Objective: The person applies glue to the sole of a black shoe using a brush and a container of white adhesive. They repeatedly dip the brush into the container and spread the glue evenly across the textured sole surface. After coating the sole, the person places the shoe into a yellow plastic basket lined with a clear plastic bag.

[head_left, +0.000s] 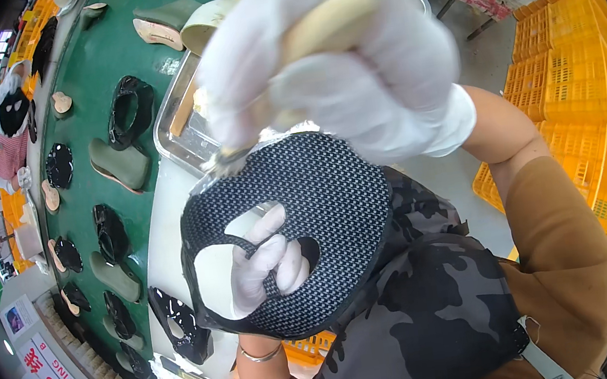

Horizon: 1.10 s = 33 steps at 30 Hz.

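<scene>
My right hand (349,70), in a white glove, is closed around the wooden handle of a brush (321,24). The bristles touch the upper left edge of a black patterned shoe upper (329,209). My left hand (267,266), also gloved in white, holds that upper from underneath, with fingers poking through its opening. The upper is lifted close to the camera, above my lap.
A metal tray (179,133) sits on the white table edge behind the brush. A green conveyor belt (89,79) on the left carries several black uppers and olive shoe lasts. Another person (5,131) stands far left. Stacked orange crates (570,81) fill the right side.
</scene>
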{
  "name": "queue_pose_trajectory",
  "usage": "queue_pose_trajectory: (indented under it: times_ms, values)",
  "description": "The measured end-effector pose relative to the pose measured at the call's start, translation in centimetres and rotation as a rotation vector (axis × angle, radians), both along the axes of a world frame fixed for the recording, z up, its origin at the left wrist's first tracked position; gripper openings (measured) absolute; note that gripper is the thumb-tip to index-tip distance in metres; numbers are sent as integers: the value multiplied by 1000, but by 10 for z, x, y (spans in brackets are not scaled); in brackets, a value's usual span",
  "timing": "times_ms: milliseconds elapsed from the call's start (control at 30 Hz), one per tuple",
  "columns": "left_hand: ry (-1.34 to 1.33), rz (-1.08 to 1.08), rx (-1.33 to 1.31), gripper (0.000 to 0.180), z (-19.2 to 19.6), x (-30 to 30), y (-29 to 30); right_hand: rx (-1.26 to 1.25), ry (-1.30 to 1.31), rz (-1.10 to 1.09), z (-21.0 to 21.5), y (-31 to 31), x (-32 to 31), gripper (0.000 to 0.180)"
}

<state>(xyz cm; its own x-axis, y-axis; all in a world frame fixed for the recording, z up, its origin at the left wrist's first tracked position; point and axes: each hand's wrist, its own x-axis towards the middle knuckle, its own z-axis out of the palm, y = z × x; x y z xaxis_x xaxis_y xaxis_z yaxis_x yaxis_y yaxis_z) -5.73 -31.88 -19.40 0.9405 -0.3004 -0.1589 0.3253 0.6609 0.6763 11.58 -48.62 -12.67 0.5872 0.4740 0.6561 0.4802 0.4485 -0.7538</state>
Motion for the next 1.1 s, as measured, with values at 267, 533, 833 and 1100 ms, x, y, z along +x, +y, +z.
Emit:
queue_pose_trajectory:
  times_ms: [267, 533, 833, 1100]
  values:
    - [-46, 266, 239, 40, 8, -9, -3, -209, -36, -94, -30, -24, 12, 17]
    - [127, 630, 341, 41, -3, -25, -19, -64, -24, -204, -37, -36, -8, 20]
    - [-155, 626, -10, 39, -13, -7, -34, 69, -36, -113, -15, -33, -7, 18]
    - [-333, 642, 184, 39, 3, 2, -44, 237, -20, -71, 11, 9, 14, 10]
